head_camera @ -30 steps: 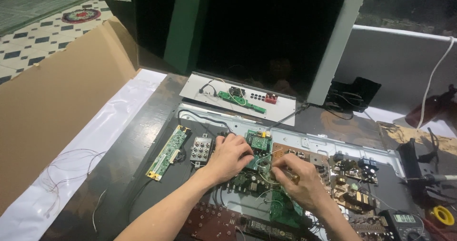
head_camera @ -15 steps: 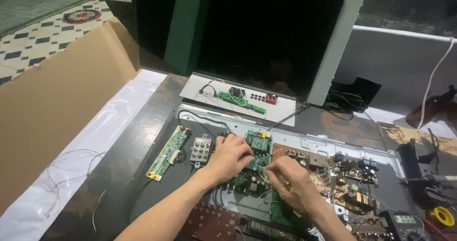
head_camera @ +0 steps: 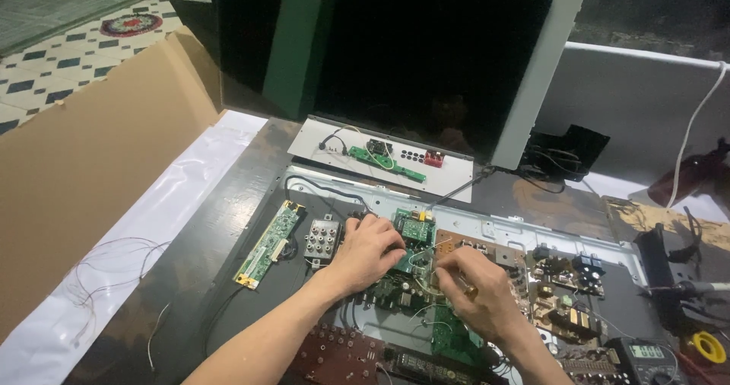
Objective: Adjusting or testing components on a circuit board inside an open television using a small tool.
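Green circuit board [head_camera: 414,237] under both hands

Left hand [head_camera: 365,252] presses flat to steady it; right hand [head_camera: 475,290] fingers pinch a small tool (tip hidden) among wires.

2 hands: left hand [head_camera: 365,252], right hand [head_camera: 475,290]. 1 long narrow green board [head_camera: 268,243], 1 grey connector block [head_camera: 322,239], 1 yellow tape roll [head_camera: 709,347], 1 cardboard sheet [head_camera: 91,164].

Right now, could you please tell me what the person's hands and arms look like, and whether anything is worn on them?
Both forearms are bare, with no sleeves in view. The left hand and right hand wear no gloves, and no watch shows.
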